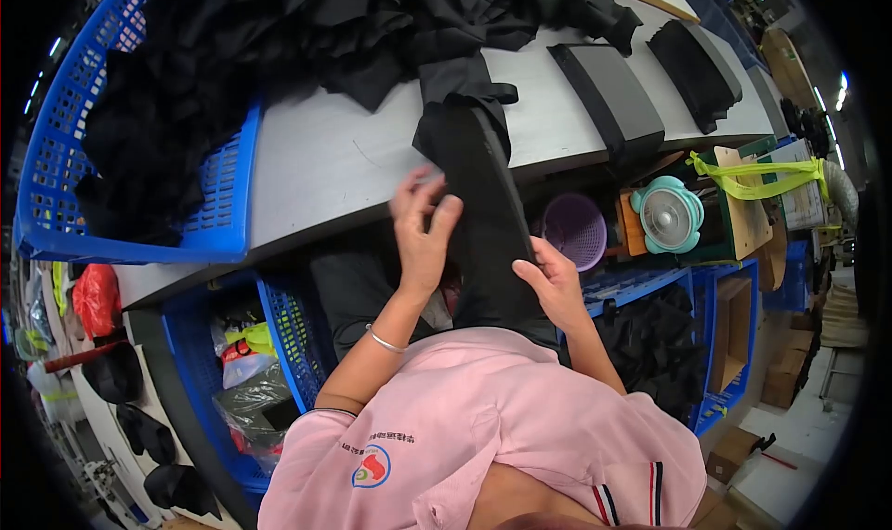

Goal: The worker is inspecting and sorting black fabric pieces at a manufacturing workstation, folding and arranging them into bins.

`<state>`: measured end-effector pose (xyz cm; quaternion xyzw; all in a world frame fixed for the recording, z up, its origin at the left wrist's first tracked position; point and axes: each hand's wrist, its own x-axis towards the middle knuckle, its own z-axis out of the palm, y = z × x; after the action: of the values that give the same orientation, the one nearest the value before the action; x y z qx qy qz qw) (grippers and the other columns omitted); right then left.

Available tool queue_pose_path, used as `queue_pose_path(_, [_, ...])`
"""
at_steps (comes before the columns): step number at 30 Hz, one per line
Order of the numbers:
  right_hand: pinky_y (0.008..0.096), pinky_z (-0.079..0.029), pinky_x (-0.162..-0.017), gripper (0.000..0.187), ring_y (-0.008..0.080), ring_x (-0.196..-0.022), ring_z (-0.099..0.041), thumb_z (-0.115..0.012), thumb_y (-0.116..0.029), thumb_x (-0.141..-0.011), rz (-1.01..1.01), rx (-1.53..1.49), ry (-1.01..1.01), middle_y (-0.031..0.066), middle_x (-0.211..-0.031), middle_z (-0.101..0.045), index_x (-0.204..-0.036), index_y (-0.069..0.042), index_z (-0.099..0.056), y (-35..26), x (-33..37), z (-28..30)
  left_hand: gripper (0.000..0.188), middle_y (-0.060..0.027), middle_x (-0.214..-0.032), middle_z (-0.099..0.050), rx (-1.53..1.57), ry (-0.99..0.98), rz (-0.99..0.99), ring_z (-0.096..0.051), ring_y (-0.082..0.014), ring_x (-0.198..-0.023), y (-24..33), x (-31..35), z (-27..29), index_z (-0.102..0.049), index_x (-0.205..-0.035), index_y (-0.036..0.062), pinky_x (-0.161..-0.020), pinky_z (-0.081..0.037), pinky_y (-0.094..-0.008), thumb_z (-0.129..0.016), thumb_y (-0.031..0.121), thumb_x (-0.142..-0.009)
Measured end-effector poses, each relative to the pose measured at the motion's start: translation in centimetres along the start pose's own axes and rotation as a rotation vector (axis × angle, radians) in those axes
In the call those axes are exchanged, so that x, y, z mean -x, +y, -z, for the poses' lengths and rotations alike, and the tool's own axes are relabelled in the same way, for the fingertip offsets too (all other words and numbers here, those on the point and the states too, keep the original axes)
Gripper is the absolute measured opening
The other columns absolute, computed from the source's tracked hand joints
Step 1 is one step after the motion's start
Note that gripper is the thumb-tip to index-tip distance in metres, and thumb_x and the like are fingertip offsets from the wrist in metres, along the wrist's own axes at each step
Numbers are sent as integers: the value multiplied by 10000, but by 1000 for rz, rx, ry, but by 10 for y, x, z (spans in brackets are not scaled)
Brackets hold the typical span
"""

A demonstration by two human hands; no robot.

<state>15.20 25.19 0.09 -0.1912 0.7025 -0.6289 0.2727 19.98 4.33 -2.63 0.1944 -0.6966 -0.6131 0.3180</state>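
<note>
A long black fabric piece (483,196) hangs off the grey table's (325,158) front edge down toward my lap. My left hand (423,228) pinches its left edge, thumb and fingers closed on the cloth just below the table edge. My right hand (555,284) holds the same piece lower down on its right edge. A silver bracelet sits on my left wrist. A heap of black fabric pieces (372,28) lies at the back of the table.
A blue plastic crate (218,205) full of black cloth stands on the table's left. Two stacks of black pieces (609,98) lie at the right. Below the table are a purple basket (573,228), a small teal fan (666,216) and more blue crates (288,335).
</note>
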Motion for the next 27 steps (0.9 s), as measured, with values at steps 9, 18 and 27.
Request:
queue_pose_path(9, [339,-515,-852,412,327,-994,-688,-634,-139,-945,133,395,104,226,-1113,-672,-1324,-3,-543,20,-3,10,390,-159,-1432,-490,-546,240,-219,-449,-369,-1209,-54,-76,-38,-716,-1204,130,-1030,-414,-411,-693,40,-825])
queue_pose_path(18, [352,-514,-512,607,254,-627,-648,-593,-39,-822,467,1222,147,99,-819,-556,-1420,-106,-510,-14,-24,-6,663,-26,-1415,-566,-612,-176,-593,-558,-306,-906,25,-58,-40,-610,-1348,69,-830,-511,-366,-509,-163,-734])
queue_pose_path(27, [322,-519,-485,456,226,-582,-650,-638,-67,-781,432,1364,240,89,-822,-573,-1234,-80,-590,-27,-22,-34,570,-47,-1359,-620,-502,-285,-765,-587,-254,-845,39,-28,-12,-671,-1272,70,-777,-523,-334,-549,-115,-747])
